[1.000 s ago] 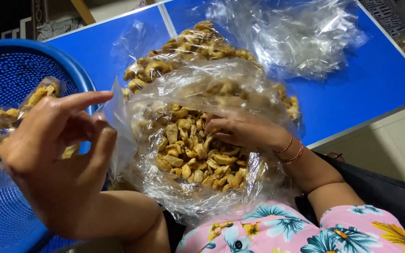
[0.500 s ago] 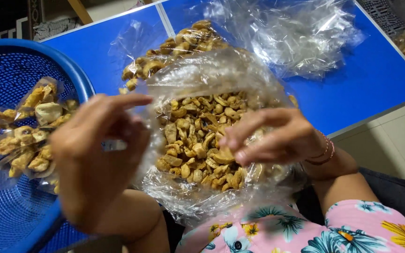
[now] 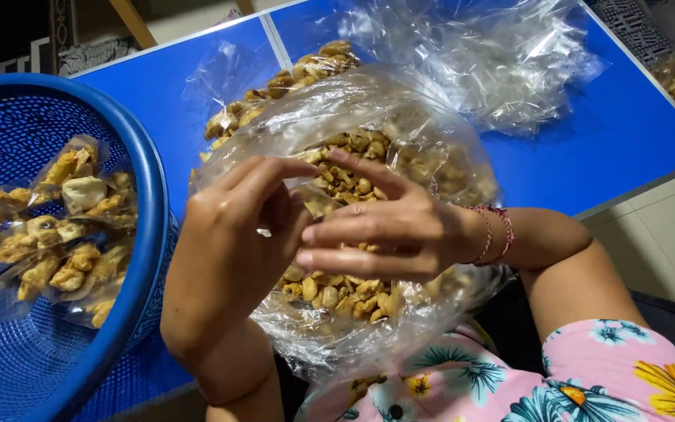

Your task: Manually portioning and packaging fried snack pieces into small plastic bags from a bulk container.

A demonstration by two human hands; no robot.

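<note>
Your left hand (image 3: 232, 250) and right hand (image 3: 388, 234) meet over the big clear bag (image 3: 369, 312) of fried snack pieces (image 3: 345, 184), which sits in your lap at the bench's near edge. Both hands are narrow — fingertips pinched on something small between them; it looks like a thin clear film w/ a piece (image 3: 318, 205) or two in it, but I cannot tell for sure.

To do this well, judging from the frame: keep the pinch light so the brittle bits don't crush, work right over the bag's mouth so any drop falls back in, and keep the film taut btwn the two hands.

The snack pieces are golden-brown, knobbly, irregular, piled loose; the bag is crinkled and glossy, its mouth open toward 12 o'clock.

At 9 o'clock from your hands — a blue mesh basket (image 3: 138, 156) w/ small filled packets (image 3: 64, 227). At 12 o'clock, another heap of pieces (image 3: 275, 94) on plastic on the blue bench (image 3: 611, 148); at 1 o'clock, crumpled empty bags (image 3: 501, 55).
</note>
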